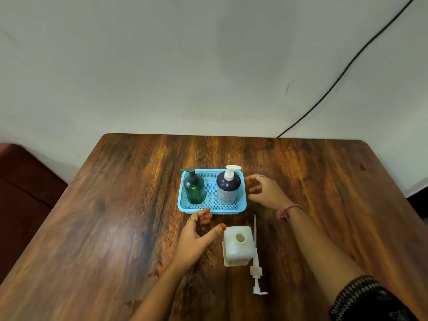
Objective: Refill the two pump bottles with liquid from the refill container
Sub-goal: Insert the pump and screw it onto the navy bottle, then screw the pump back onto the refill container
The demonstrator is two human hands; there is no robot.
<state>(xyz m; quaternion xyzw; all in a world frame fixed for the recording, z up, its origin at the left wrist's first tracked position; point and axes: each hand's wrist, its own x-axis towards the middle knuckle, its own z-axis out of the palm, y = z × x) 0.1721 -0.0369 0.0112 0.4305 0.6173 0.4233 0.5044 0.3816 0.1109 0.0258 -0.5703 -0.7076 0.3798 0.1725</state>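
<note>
Head view gives me a blue basket (212,210) at table centre holding a green pump bottle (194,189) at 9 o'clock and a dark pump bottle (228,187) at 3 o'clock, both upright. At 6 o'clock from it stands the white refill container (236,246), uncapped, its pump (256,258) lying alongside. My left hand (199,232) hovers with fingers spread, thumb touching the container; my right hand (264,191), fingers apart, holds nothing beside the basket.
</note>
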